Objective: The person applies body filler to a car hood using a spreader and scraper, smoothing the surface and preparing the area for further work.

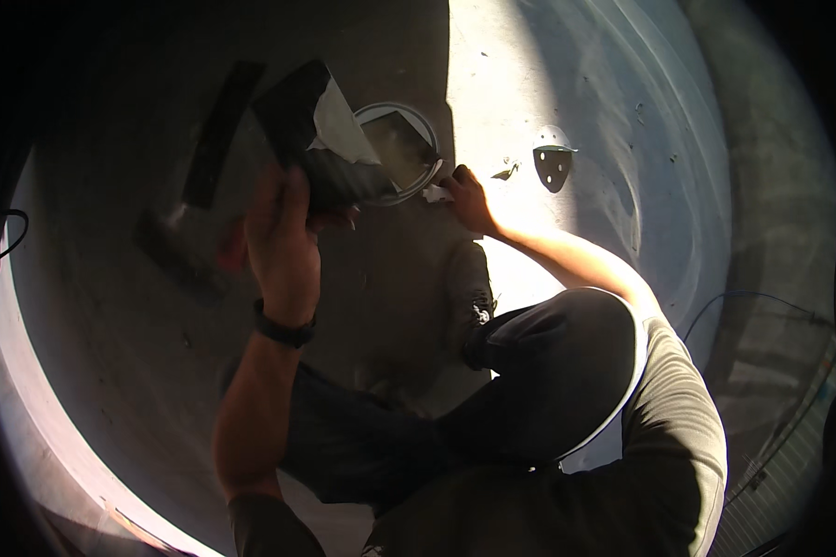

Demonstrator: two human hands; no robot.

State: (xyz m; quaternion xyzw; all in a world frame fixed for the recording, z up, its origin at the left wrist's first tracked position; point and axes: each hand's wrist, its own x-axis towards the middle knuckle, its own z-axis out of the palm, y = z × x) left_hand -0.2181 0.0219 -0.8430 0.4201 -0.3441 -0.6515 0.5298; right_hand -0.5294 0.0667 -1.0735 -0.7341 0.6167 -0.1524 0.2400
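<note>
Sleeve (687,399) bows outward; hands (288,241) (471,200) reach forward, left gripping black object (295,116).

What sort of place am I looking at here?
Probably a work site, perhaps building or repair, though shadow hides much. Signs: a bare floor with scattered bits, a pale-rimmed round container and a dark flat-sided object in the left hand.
</note>
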